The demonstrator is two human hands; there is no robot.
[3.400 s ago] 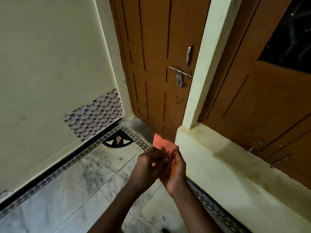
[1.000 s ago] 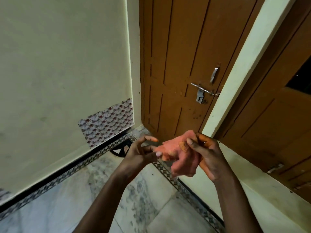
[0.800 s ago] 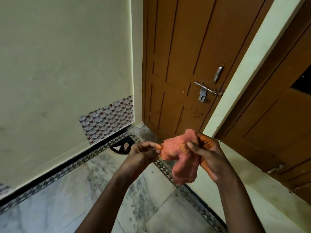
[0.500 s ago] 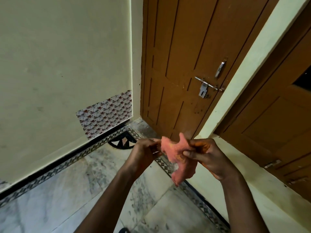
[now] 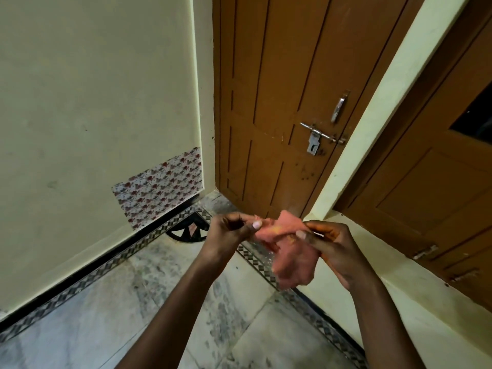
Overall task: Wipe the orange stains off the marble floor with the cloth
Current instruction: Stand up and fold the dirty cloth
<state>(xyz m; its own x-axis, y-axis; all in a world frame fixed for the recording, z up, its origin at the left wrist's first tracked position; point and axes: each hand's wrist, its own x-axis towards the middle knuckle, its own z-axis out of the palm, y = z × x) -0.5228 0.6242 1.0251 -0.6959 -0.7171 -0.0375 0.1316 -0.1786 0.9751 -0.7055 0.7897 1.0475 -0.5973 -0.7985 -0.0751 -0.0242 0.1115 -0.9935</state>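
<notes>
A pink-orange cloth hangs in the air between my two hands, above the grey-veined marble floor. My left hand pinches its upper left corner. My right hand pinches its upper right part, and the rest of the cloth droops below. Yellow-orange smears show on the cloth near my right thumb. No orange stain stands out on the floor in view.
A cream wall with a patterned patch rises at left. A brown door with a metal latch closes the corner. A cream ledge and brown shutters stand at right. A patterned border strip edges the floor.
My hands have drawn a little apart and spread the cloth's top edge between them. The view has shifted slightly; the cloth stays held in both hands.
</notes>
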